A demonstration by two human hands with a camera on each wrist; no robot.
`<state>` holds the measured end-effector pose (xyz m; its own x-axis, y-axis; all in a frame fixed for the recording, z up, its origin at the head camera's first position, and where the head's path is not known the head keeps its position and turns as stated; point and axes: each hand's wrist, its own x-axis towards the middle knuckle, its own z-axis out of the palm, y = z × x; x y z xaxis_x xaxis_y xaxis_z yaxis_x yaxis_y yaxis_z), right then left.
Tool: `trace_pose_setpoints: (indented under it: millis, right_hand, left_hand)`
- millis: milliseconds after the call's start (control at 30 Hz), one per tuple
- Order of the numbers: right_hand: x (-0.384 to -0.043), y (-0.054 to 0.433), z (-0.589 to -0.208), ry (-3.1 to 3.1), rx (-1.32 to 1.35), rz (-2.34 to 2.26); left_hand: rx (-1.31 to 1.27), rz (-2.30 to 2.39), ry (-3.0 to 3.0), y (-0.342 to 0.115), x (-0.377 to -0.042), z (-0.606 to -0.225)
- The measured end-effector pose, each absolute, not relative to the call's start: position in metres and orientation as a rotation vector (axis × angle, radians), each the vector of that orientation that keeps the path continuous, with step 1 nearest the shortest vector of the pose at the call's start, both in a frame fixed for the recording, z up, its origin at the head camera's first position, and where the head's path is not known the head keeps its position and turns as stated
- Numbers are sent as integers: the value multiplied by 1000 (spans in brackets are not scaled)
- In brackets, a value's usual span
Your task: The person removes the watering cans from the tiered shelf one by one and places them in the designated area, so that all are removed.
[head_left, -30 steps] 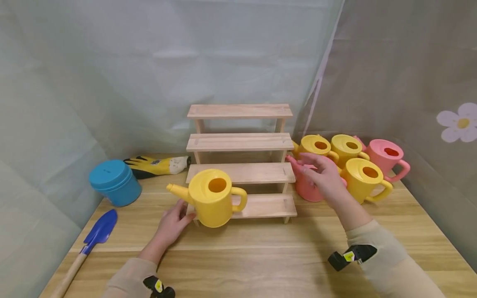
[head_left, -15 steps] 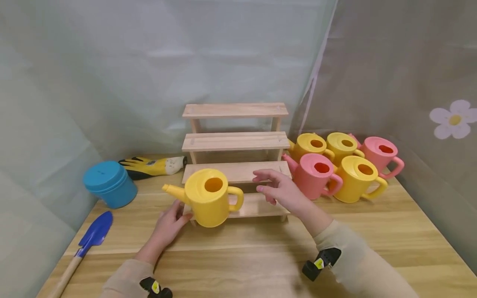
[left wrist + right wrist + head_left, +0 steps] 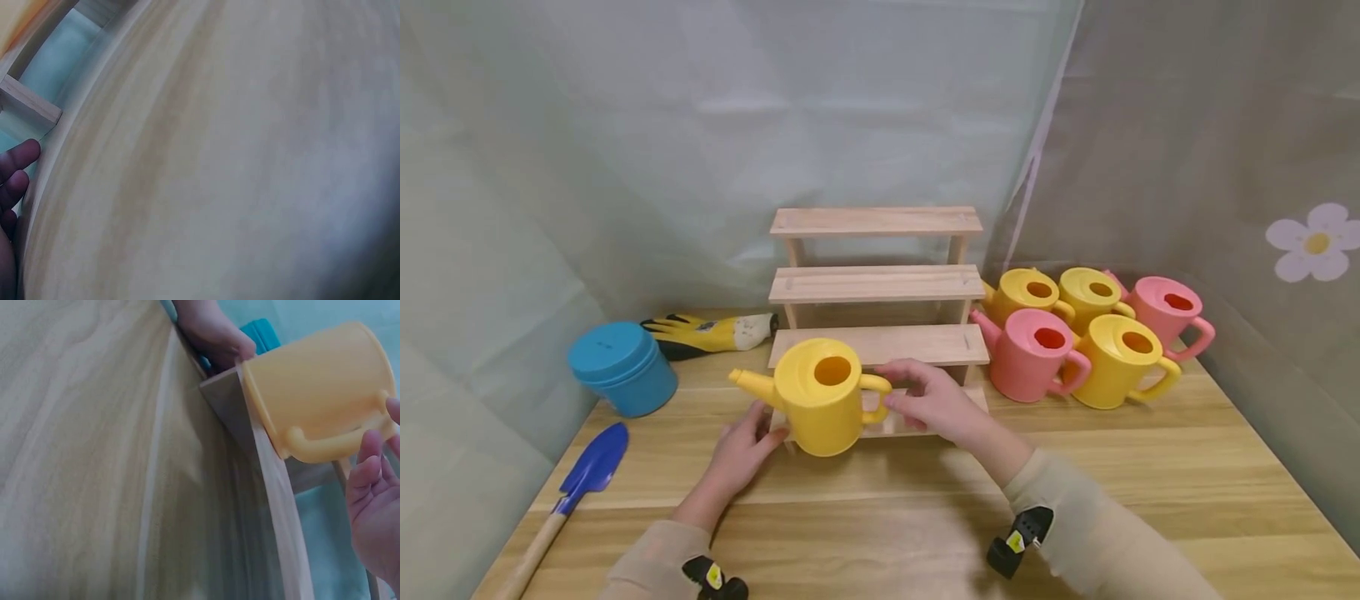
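Note:
A yellow watering can [image 3: 820,408] stands upright on the lowest step of a four-tier wooden stand [image 3: 880,343], its spout pointing left. My left hand [image 3: 741,446] grips the left end of that step, thumb at the front; in the left wrist view only some of its fingers [image 3: 14,187] show, near a wooden leg. My right hand [image 3: 936,404] is at the can's handle, with thumb and fingers on either side of it, loosely bent. In the right wrist view its fingertips lie close against the handle [image 3: 331,447]; whether they press on it is hard to tell.
Several yellow and pink watering cans stand to the right, a pink can [image 3: 1030,358] nearest the stand. On the left are a blue lidded tub [image 3: 625,371], a yellow-black glove [image 3: 711,335] and a blue trowel [image 3: 591,467]. Fabric walls enclose the wooden table [image 3: 880,525].
My right hand has moved left from beside the pink can, across the stand, to the yellow can's handle. The left hand and the yellow can have stayed put.

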<state>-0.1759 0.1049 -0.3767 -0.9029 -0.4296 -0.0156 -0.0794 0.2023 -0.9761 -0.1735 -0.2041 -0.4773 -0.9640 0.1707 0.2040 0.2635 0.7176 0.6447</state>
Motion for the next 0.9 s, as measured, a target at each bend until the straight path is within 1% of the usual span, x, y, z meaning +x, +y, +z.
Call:
trace_pose_setpoints:
  millis: [133,400,633,900]
  right_hand:
    - [-174,101,-380,2195,-427,-1810]
    - [-172,93,-385,2122,-417,-1859]
    - [-168,84,-380,2116,-373,-1908]
    - [-169,83,-387,2166,-392,-1938]
  left_hand:
    - [-367,-1079,-2785,-204,-174,-478]
    - [-352,-1079,-2797,-204,-174,-478]
    - [-355,-1068,-2790,-205,-174,-479]
    - [-365,-1073,-2782,-205,-173,-479]
